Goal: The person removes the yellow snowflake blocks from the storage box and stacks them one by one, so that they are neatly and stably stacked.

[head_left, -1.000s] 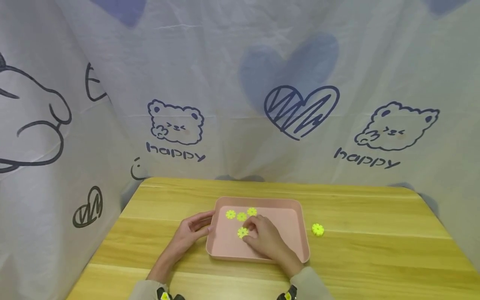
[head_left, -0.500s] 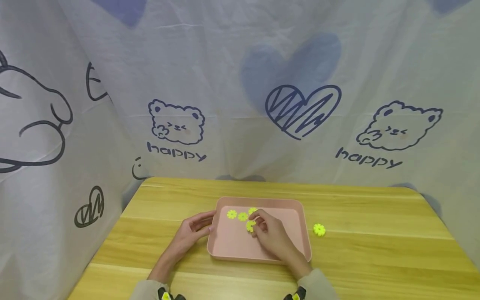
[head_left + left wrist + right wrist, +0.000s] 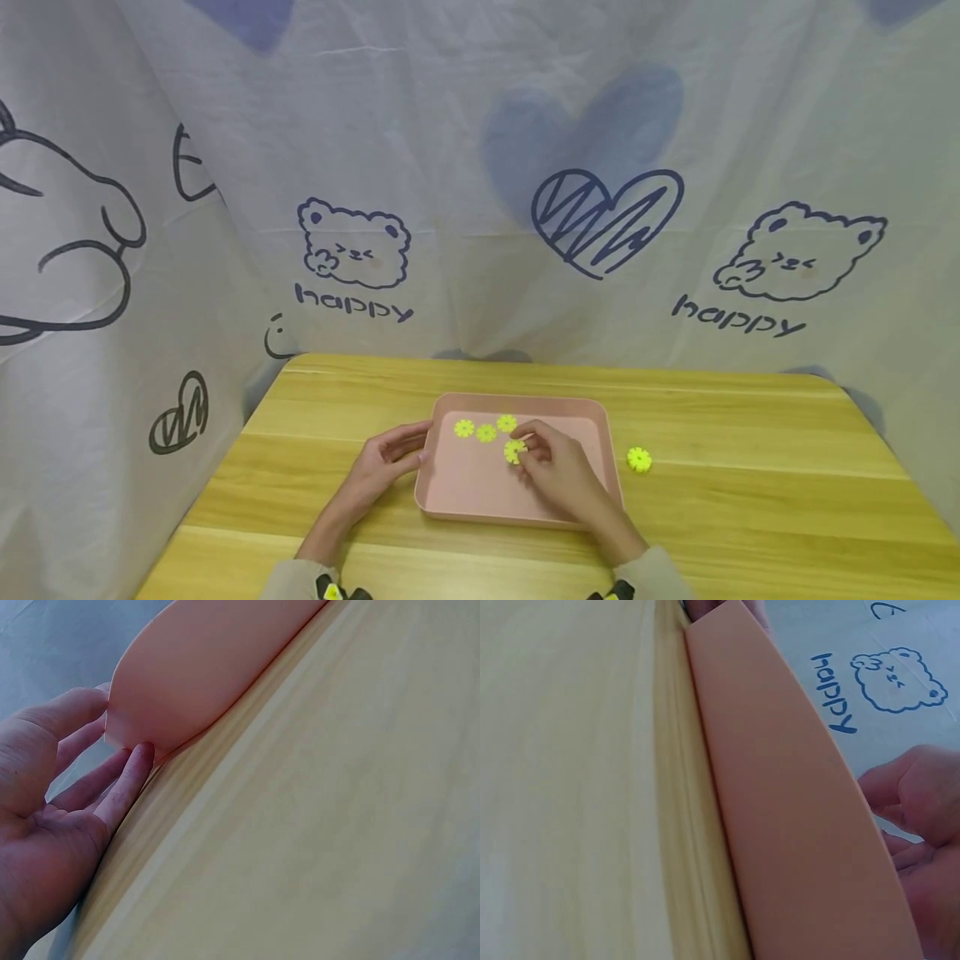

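Far to the left of both hands' fingers, a white curtain (image 3: 450, 158) is showing a dark curved mark resembling an E (image 3: 193, 162). Beyond the left fingers, the word "happy" (image 3: 354, 302) is standing beneath a printed bear face (image 3: 356, 250). The left hand (image 3: 381, 461) is reaching out with its fingers loosely extended, the tips and thumb touching the left side of a pink tray (image 3: 468, 492). The tray is lying on a wood-grain table (image 3: 772, 467), spreading from the left fingertips to beneath the right hand (image 3: 561, 473).

Inside it, three yellow flower-shaped pieces are lying beyond the left thumb: a left piece (image 3: 464, 428), a middle piece (image 3: 487, 432) and a right piece (image 3: 507, 423), the last sitting just beside the right index fingertip. The right thumb and index finger are pinching a fourth piece (image 3: 511, 452) over the tray; whether it is touching the tray floor cannot be told.

Ahead of the right fingers, a hatched heart drawing (image 3: 609, 223) is showing on the curtain. To the right of those fingers, outside the tray, a lone yellow piece (image 3: 639, 459) is resting on the table. Farther right, a second "happy" (image 3: 738, 317) is running under another bear face (image 3: 802, 250).
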The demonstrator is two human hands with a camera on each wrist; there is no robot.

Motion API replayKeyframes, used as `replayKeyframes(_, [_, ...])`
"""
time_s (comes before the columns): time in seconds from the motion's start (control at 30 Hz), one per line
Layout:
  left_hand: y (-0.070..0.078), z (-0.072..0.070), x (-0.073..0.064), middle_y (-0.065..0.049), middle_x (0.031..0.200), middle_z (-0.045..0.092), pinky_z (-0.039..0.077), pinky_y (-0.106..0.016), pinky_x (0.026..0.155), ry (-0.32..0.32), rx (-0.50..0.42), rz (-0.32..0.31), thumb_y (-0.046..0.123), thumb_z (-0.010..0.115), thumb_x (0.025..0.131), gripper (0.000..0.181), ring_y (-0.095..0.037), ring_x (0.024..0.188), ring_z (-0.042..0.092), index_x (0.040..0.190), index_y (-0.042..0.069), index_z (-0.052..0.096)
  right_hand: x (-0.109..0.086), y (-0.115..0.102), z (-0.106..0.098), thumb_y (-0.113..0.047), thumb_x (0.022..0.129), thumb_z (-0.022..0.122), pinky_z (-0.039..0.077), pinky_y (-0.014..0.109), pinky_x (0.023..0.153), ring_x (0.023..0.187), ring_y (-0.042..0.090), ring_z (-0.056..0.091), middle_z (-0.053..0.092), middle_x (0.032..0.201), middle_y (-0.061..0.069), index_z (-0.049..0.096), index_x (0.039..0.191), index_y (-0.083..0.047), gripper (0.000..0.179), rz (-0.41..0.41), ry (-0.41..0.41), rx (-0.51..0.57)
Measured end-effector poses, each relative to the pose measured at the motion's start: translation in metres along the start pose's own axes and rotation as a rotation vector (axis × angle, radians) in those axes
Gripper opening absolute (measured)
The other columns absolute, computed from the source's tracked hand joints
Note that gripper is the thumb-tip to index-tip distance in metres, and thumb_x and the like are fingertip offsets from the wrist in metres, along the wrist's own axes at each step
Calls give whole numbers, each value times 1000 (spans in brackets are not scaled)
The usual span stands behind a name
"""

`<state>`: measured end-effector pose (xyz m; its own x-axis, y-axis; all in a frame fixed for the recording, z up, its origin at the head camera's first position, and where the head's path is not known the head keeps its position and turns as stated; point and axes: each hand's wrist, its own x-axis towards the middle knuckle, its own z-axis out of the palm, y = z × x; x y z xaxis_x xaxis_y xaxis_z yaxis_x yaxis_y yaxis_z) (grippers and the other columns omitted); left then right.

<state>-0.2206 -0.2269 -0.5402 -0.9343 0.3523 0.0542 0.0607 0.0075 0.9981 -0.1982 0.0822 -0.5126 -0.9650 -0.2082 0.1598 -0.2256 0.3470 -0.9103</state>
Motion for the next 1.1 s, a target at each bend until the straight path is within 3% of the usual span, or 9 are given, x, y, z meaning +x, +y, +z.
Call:
replayKeyframes(0.13, [0, -1, 1, -23, 150, 51, 50, -29, 105, -2, -1, 8, 5, 69, 98, 51, -41, 138, 49, 146, -2, 52, -3, -4, -7, 8, 85, 71, 60, 24, 74, 81, 13, 68, 71, 95, 1, 71, 115, -6, 33, 12, 37, -34])
replayKeyframes(0.3, [0, -1, 1, -23, 149, 52, 50, -29, 106, -10, -2, 24, 6, 69, 98, 51, -41, 138, 49, 146, -2, 52, -8, -7, -16, 7, 81, 78, 60, 24, 82, 89, 15, 68, 71, 101, 4, 74, 114, -5, 35, -7, 67, -27])
replayKeyframes(0.9, [-1, -2, 2, -23, 148, 53, 50, -30, 105, 1, -3, 12, 5, 70, 98, 51, -40, 137, 50, 146, -2, 53, -23, -12, -41, 15, 80, 73, 61, 25, 79, 90, 24, 68, 71, 106, 9, 71, 117, -4, 42, -20, 77, 25])
replayKeyframes(1.1, [-2, -1, 1, -24, 148, 52, 51, -30, 105, -1, 6, 17, 5, 69, 98, 51, -41, 137, 50, 146, -2, 52, -31, -11, -51, 14, 80, 77, 61, 27, 77, 90, 24, 68, 72, 104, 8, 71, 117, -4, 42, -74, 98, 11])
